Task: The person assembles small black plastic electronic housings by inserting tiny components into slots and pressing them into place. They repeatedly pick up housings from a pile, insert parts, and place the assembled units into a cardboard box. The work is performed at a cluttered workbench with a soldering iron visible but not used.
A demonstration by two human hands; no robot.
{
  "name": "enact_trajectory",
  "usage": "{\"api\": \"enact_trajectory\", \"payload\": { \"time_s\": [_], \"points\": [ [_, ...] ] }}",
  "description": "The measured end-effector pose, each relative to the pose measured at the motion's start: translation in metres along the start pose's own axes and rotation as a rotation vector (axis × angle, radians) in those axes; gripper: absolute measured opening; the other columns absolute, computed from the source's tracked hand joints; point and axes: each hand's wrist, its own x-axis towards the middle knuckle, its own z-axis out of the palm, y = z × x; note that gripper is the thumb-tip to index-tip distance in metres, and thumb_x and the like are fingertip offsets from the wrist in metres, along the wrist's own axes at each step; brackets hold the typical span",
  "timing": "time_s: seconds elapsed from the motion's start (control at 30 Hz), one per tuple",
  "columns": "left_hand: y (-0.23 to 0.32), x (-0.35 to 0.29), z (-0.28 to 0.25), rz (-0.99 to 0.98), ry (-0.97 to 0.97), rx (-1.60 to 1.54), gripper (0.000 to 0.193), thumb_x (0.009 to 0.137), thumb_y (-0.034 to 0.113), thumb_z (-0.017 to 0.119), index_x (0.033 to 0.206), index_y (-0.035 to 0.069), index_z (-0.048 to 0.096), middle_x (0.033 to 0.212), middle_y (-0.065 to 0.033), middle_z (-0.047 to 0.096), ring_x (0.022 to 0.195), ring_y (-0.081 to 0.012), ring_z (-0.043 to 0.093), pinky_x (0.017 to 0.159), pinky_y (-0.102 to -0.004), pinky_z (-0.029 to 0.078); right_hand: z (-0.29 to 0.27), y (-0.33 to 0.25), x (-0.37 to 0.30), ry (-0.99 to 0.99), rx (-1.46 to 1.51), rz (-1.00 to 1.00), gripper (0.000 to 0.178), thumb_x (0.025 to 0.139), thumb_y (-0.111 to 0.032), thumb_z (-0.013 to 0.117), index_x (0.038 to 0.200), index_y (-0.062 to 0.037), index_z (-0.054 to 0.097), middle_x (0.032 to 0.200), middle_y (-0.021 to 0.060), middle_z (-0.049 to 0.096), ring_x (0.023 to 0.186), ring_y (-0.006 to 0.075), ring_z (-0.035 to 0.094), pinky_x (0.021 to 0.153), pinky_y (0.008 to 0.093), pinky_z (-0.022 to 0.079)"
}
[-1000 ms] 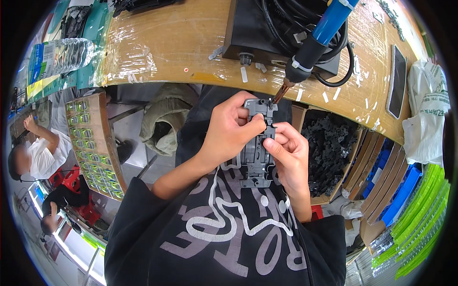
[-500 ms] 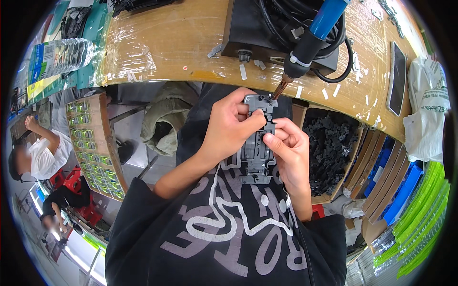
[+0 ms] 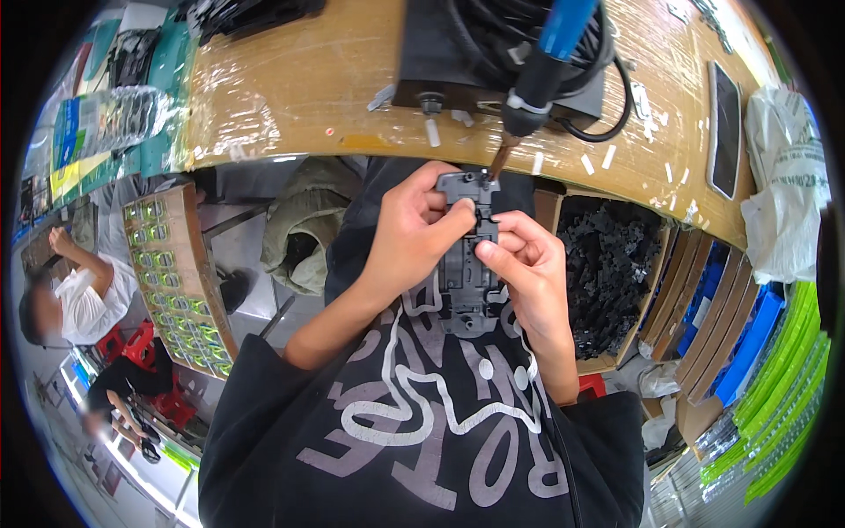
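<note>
a dark grey plastic part (image 3: 464,283) sits upright in view in front of the wearer's chest, just below the worktop (image 3: 282,106) edge. its long axis runs nearly straight from that edge toward the body, one short end pointing at the worktop, the other at the shirt. the left hand (image 3: 409,236) grips its left side, thumb pressed on the face; the fingers of the right hand (image 3: 533,268) pinch its right side. a blue-handled tool (image 3: 533,95) points its coppery tip at the far end; contact is unclear. large grey lettering, upside down here, marks the black shirt (image 3: 422,466); green print marks a white bag (image 3: 783,211).
</note>
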Motion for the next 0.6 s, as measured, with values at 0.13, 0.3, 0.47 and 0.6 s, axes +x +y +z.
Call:
{"api": "enact_trajectory", "payload": {
  "time_s": [0.13, 0.3, 0.47, 0.6],
  "points": [
    [0.0, 0.002, -0.016, -0.154, -0.126, 0.25, 0.026, 0.078, 0.014, 0.057, 0.099, 0.001, 0.047, 0.071, -0.0028, 0.056, 0.057, -0.0045, 0.048, 0.05, -0.0168, 0.039, -0.034, 0.011, 0.01, 0.004, -0.255, 0.002, 0.019, 0.076, -0.005, 0.058, 0.092, 0.0024, 0.052, 0.073, 0.0029, 0.058, 0.065, 0.0039, 0.052, 0.057, 0.0167, 0.041],
    [0.013, -0.002, -0.066, -0.214, -0.103, 0.52, 0.026, 0.08, 0.015, 0.054, 0.103, 0.002, 0.05, 0.059, 0.0026, 0.048, 0.052, -0.0023, 0.04, 0.046, -0.0155, 0.032, -0.14, 0.031, 0.013, 0.289, -0.259, 0.092, 0.026, 0.074, -0.014, 0.061, 0.095, -0.0021, 0.051, 0.067, -0.0045, 0.052, 0.059, 0.0017, 0.046, 0.05, 0.0171, 0.037],
    [0.056, -0.012, -0.121, -0.124, -0.063, 0.71, 0.022, 0.085, 0.017, 0.046, 0.099, 0.002, 0.051, 0.05, 0.005, 0.039, 0.042, 0.0, 0.029, 0.038, -0.0156, 0.019, -0.271, 0.113, -0.021, 0.908, -0.097, 0.065, 0.038, 0.073, -0.022, 0.063, 0.104, -0.0054, 0.049, 0.072, -0.0009, 0.054, 0.056, 0.0065, 0.051, 0.046, 0.0195, 0.043],
    [0.076, -0.02, -0.136, 0.028, -0.033, 0.723, 0.021, 0.086, 0.02, 0.044, 0.094, 0.001, 0.051, 0.05, 0.0044, 0.037, 0.039, -0.0007, 0.027, 0.036, -0.0152, 0.018, -0.349, 0.199, -0.079, 1.337, 0.242, 0.022, 0.05, 0.069, -0.022, 0.067, 0.111, -0.009, 0.045, 0.092, 0.0072, 0.052, 0.06, 0.0166, 0.057, 0.044, 0.0244, 0.047]
  ]
}}
